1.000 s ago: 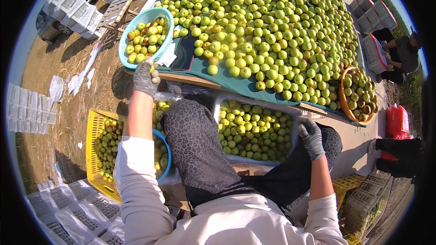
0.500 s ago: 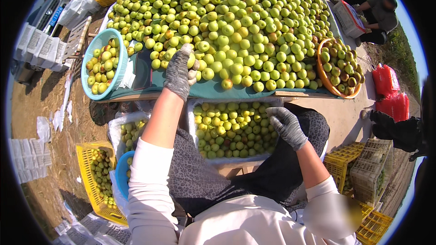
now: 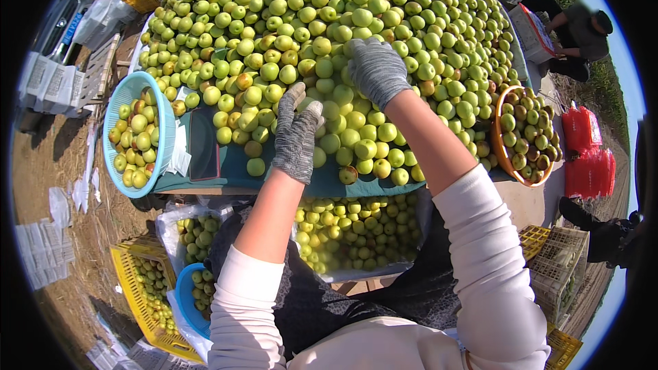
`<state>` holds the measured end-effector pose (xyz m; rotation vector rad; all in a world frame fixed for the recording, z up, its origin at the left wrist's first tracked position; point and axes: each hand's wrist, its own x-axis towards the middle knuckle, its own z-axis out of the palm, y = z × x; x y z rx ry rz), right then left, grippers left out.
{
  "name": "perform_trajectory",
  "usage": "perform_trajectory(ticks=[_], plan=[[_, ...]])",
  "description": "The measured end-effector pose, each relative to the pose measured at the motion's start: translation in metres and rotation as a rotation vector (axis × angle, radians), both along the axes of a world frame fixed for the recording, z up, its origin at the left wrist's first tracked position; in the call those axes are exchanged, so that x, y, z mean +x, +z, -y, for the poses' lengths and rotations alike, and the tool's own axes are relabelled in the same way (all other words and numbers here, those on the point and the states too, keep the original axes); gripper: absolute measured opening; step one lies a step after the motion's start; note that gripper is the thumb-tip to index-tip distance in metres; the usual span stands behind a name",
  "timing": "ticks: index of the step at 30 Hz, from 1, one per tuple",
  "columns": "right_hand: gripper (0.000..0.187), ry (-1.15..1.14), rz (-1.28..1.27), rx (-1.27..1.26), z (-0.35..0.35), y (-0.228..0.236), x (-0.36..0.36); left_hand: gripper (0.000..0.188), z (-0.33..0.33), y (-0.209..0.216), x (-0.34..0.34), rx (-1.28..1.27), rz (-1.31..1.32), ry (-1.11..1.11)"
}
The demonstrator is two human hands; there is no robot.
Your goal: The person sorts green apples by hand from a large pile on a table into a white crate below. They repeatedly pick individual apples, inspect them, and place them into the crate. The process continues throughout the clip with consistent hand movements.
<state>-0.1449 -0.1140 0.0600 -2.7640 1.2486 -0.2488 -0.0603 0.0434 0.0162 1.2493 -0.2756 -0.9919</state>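
Observation:
A big heap of round green fruit (image 3: 267, 72), some with reddish-brown patches, covers the table in front of me. My left hand (image 3: 299, 130), in a grey knitted glove, is at the near edge of the heap. Its thumb and fingers are apart, and no fruit shows in them. Farther in and to the right, my right hand (image 3: 378, 72), gloved the same, lies on the heap with its back toward me. Its fingers bend down among the fruit and their tips are hidden. Below the table edge, a lined crate of fruit (image 3: 363, 233) stands between my knees.
A light-blue basket (image 3: 164, 144) of fruit stands at the table's left, an orange basket (image 3: 500, 144) at its right. Lower left are a yellow crate (image 3: 130, 281) and a blue basin (image 3: 185, 294). Another person (image 3: 582, 34) handles a box at far right, beyond red bags (image 3: 589, 171).
My right hand has moved from above the lined crate up onto the heap. My left hand has come slightly nearer and right; the fruit seen in it earlier is no longer visible there.

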Motion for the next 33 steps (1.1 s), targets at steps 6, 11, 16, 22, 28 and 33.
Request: perform_trajectory(ticks=[6, 11, 16, 22, 28, 33], plan=[[0.043, -0.056, -0.208, 0.178, 0.034, 0.005, 0.029, 0.034, 0.01, -0.007, -0.001, -0.035, -0.012, -0.078], [0.035, -0.161, 0.425, 0.448, 0.063, -0.007, 0.015, 0.027, 0.018, -0.003, 0.008, -0.096, -0.193, -0.085], [0.021, -0.416, 1.17, 1.192, 0.044, 0.011, -0.021, 0.03, 0.027, 0.007, 0.013, -0.065, -0.309, -0.16], [0.033, 0.065, 0.71, 0.805, -0.016, 0.009, -0.046, 0.039, 0.039, 0.016, 0.004, -0.079, -0.725, -0.228], [0.045, 0.066, 0.079, -0.185, 0.013, -0.004, -0.045, 0.028, 0.042, 0.015, 0.019, -0.054, -0.704, -0.163], [0.035, 0.147, -0.137, -0.262, 0.006, -0.027, -0.014, 0.031, 0.047, 0.016, 0.023, -0.109, -0.691, -0.166]])
